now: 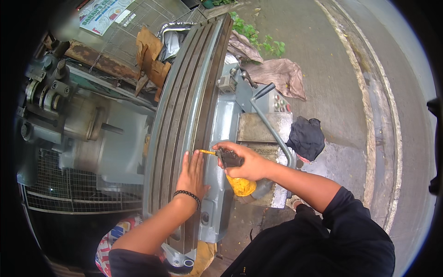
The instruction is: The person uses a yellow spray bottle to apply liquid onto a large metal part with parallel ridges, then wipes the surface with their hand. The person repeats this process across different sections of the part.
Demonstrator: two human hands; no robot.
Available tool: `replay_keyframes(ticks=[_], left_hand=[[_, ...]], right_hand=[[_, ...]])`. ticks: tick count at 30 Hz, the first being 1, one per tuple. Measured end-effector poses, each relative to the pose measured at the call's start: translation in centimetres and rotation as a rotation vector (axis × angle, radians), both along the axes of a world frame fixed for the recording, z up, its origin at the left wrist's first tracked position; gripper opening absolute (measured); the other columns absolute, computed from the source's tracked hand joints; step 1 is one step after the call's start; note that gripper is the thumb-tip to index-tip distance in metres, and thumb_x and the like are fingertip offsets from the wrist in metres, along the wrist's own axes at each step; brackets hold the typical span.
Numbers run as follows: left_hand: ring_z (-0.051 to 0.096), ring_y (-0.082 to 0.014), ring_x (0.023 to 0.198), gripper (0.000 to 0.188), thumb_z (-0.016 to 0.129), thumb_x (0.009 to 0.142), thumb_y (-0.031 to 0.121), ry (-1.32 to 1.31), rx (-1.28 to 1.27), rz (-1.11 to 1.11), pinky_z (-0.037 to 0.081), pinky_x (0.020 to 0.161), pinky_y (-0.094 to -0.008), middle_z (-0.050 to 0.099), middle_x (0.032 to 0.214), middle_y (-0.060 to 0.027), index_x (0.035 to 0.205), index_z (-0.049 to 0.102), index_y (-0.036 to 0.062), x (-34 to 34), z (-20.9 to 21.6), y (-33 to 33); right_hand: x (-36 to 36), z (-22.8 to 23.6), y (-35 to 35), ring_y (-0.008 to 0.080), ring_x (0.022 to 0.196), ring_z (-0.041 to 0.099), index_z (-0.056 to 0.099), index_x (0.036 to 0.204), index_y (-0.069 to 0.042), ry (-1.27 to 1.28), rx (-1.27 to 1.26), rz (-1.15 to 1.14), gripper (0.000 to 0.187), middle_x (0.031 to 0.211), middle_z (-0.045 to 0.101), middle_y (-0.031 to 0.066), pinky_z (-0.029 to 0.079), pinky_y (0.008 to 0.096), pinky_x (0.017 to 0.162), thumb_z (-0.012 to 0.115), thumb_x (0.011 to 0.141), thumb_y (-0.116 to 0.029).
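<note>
Nearest: black clothing (300, 244) along the lower edge, dark sleeves on both arms. Left forearm across patterned cloth (107, 242), lower left.

Right hand (248, 162): closed around dark pump head (230, 159) of yellow oil can (241, 185), yellow body below the fist. Whether supported from underneath: cannot tell. Thin yellow spout (207, 152) aimed left, toward the other hand.

Left hand (190, 175): open, nothing held, fingers straight and close together, laid along the right-hand edge of the slotted machine table (184, 99). Dark bead bracelet (188, 195) at that wrist. Spout tip right by the left fingertips; contact or small gap, cannot tell.

Oil can location: right of the table edge, beside blue-grey casting (226, 121), left of grey crank (272, 127) with black grip. Bundled black cloth (306, 137) just right of the crank.

Off left, past the table: machine head (87, 117) with round metal parts, wire mesh (83, 177) below.

Farther up: panel of coloured buttons (280, 104) behind the crank grip, crumpled brown cloth (277, 76), green leaves (267, 44), torn cardboard (150, 55) left of the table. Concrete floor (337, 92) to the right. Printed banner (104, 14) at top left.
</note>
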State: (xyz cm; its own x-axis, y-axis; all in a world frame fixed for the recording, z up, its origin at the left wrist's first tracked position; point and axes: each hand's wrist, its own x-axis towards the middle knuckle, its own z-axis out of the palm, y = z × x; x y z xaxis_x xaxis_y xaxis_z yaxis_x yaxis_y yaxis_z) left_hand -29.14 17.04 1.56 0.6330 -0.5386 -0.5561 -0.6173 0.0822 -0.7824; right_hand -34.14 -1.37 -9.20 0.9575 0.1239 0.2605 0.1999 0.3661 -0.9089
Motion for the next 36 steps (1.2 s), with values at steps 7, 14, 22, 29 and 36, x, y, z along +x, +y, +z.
replay_keyframes(ticks=[7,14,22,29,36], left_hand=[[0.012,-0.0253,0.156,0.085,0.038,0.097,0.066,-0.053,-0.036,-0.037,0.004,0.124,-0.0551,0.025,0.166,-0.0105,0.157,0.031,0.0047,3.3,-1.2,-3.1],[0.014,-0.0254,0.155,0.08,0.035,0.101,0.06,0.034,0.005,-0.019,0.003,0.124,-0.056,0.025,0.166,-0.0112,0.156,0.031,0.0034,1.6,-0.4,-0.9],[0.019,-0.0227,0.154,0.077,0.037,0.1,0.06,0.226,0.053,-0.064,0.005,0.125,-0.055,0.03,0.164,-0.0082,0.154,0.039,0.0056,0.2,3.3,2.3],[0.03,-0.0203,0.15,0.061,0.038,0.102,0.046,0.471,-0.069,-0.148,0.01,0.126,-0.0496,0.042,0.158,-0.0066,0.144,0.053,0.0055,9.6,4.1,-3.8],[0.033,-0.0224,0.149,0.059,0.045,0.092,0.032,0.494,-0.109,-0.258,0.016,0.125,-0.0494,0.044,0.156,-0.0101,0.141,0.056,0.0019,12.6,5.2,-5.9]], right_hand=[[1.0,0.1,-2.5,0.0136,0.114,0.056,0.039,0.149,-0.007,0.04,0.055,-0.029,0.071,0.122,0.062,0.0049,0.045,0.0317,0.102,0.065,0.084,0.001],[-0.7,-0.2,-2.8,0.0108,0.1,0.059,0.042,0.146,-0.007,0.049,0.093,-0.07,0.068,0.116,0.063,0.0033,0.05,0.0293,0.092,0.066,0.083,-0.003],[-1.2,-0.9,-1.9,0.0109,0.1,0.058,0.042,0.146,-0.006,0.059,0.063,-0.002,0.068,0.115,0.062,0.0038,0.049,0.0285,0.092,0.066,0.082,-0.004],[-0.4,-1.2,-2.8,0.0114,0.1,0.059,0.043,0.145,-0.005,0.051,0.089,-0.036,0.067,0.115,0.062,0.0037,0.049,0.0291,0.091,0.066,0.082,-0.005],[-0.4,-0.3,-3.7,0.0109,0.099,0.059,0.043,0.145,-0.005,0.076,0.088,-0.044,0.068,0.114,0.064,0.0035,0.051,0.029,0.089,0.067,0.082,-0.005]])
